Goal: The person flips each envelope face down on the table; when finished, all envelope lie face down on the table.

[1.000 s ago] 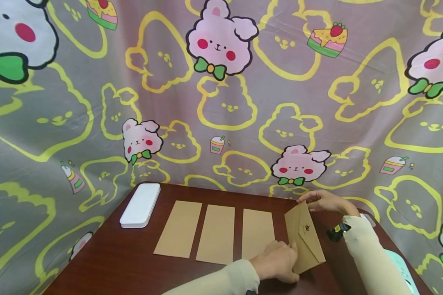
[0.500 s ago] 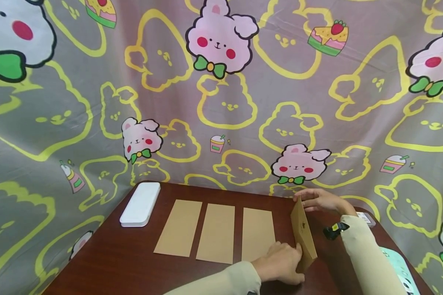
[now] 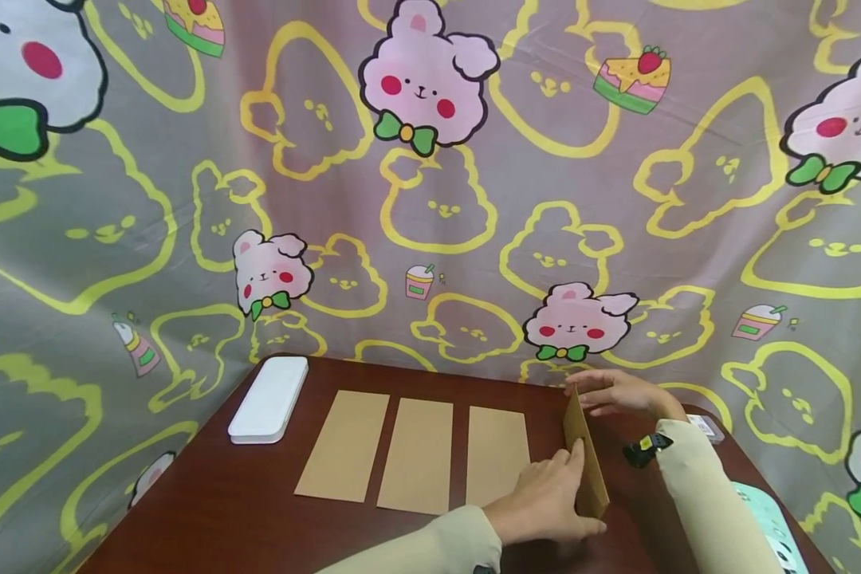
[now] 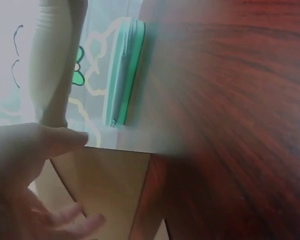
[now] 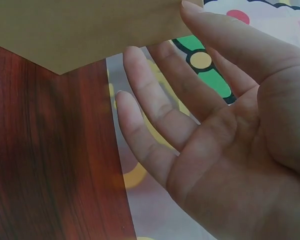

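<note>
A brown kraft envelope (image 3: 587, 470) stands tilted up on its long edge at the right of the dark wooden table. At its far end, my right hand (image 3: 617, 395) pinches the corner; in the right wrist view the thumb and fingertips meet the edge of the envelope (image 5: 80, 35). My left hand (image 3: 545, 494) holds the near end, its index finger laid along the left face and its thumb round the near edge. The thumb also shows over the edge of the envelope (image 4: 115, 180) in the left wrist view.
Three flat brown paper rectangles (image 3: 343, 446) lie in a row left of the envelope. A white case (image 3: 269, 402) sits at the back left. Along the right edge are a mint-green zipped case (image 3: 768, 522) and a small clear box (image 3: 709, 428). A patterned curtain (image 3: 330, 319) hangs behind.
The envelope has swung from leaning with its flap side showing to nearly upright, edge-on. My right hand has shifted slightly left, and my left index finger has straightened along the face.
</note>
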A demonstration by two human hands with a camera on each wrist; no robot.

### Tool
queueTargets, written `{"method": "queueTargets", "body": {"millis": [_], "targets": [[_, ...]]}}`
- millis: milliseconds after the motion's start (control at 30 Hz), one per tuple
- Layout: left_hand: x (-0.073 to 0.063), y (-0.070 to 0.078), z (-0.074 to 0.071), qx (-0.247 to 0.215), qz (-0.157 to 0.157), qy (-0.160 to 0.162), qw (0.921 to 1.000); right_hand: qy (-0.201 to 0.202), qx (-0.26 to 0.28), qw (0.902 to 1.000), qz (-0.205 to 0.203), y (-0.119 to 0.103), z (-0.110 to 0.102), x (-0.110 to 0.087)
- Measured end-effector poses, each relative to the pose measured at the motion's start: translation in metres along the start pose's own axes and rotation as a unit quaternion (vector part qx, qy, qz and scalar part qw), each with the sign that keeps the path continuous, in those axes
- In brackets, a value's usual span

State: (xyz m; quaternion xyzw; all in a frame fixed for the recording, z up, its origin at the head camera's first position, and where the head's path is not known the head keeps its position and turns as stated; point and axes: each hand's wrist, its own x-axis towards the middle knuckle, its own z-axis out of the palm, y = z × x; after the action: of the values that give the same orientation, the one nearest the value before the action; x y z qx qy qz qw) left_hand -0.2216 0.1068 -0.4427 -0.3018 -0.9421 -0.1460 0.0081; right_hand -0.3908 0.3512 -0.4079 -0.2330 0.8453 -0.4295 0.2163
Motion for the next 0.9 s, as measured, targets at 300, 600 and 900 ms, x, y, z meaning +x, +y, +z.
{"method": "queueTargets", "body": {"millis": [300,600,900], "targets": [[-0.002,-0.004,-0.007,0.005,0.200,0.136,0.9703,0.004,0.005,1.0000,0.000,0.002,0.003,0.004],[0.001,-0.006,-0.007,0.013,0.220,0.140,0.9654,-0.037,0.030,0.9988,-0.014,0.019,0.014,0.009],[-0.001,-0.006,-0.008,0.008,0.222,0.129,0.9664,0.000,-0.042,0.9987,0.030,0.032,0.030,0.012]]}}
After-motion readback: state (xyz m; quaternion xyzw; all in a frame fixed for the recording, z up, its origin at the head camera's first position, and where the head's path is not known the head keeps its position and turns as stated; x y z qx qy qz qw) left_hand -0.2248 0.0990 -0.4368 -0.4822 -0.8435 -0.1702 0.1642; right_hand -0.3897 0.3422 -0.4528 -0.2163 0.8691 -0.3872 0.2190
